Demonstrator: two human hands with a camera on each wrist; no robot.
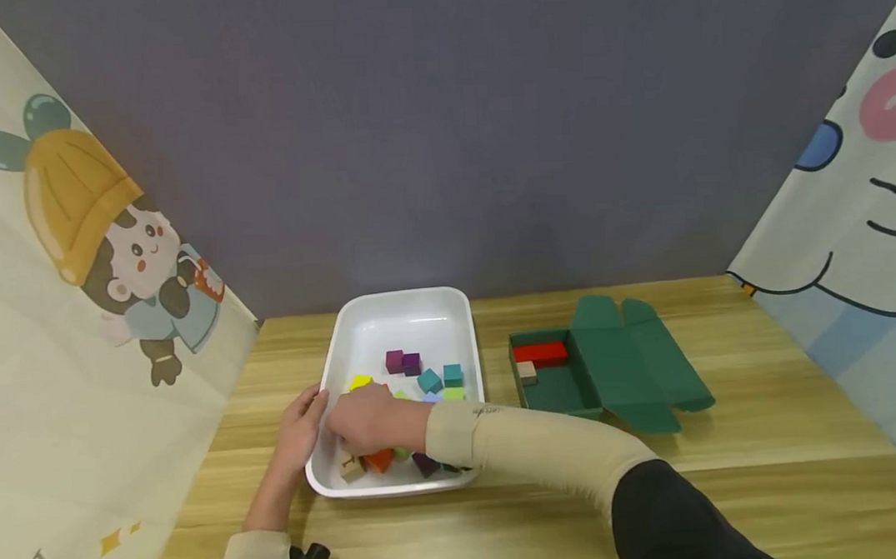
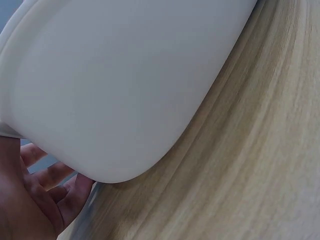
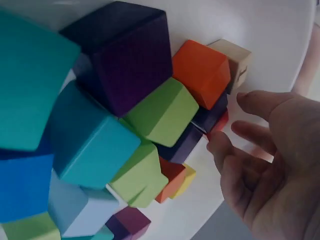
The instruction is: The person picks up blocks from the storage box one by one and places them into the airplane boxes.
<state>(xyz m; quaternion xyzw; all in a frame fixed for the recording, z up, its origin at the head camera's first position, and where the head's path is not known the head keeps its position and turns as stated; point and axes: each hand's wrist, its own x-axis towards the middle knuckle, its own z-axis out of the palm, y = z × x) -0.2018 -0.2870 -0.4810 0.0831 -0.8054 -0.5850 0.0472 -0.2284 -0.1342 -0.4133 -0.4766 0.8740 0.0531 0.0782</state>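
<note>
My left hand (image 1: 300, 426) holds the left side of a white tray (image 1: 393, 322). In the left wrist view, its fingers (image 2: 75, 197) lie against the tray's outer wall, and the thumb side is at the rim. Inside the tray, my right hand (image 1: 379, 420) reaches down among loose coloured blocks. The right wrist view shows its fingertips close to a dark purple block (image 3: 212, 115) and a partly hidden red block (image 3: 223, 120), with thumb and fingers apart. Nearby are an orange block (image 3: 202, 72), a wooden block (image 3: 242, 60) with a dark mark, and a light green block (image 3: 165, 110).
On the right of the wooden table (image 1: 760, 383) stands a green box (image 1: 561, 395), its lid folded out to the right. It holds a red piece (image 1: 541, 355) and a small wooden block (image 1: 527, 373). A grey wall (image 1: 487, 144) rises behind.
</note>
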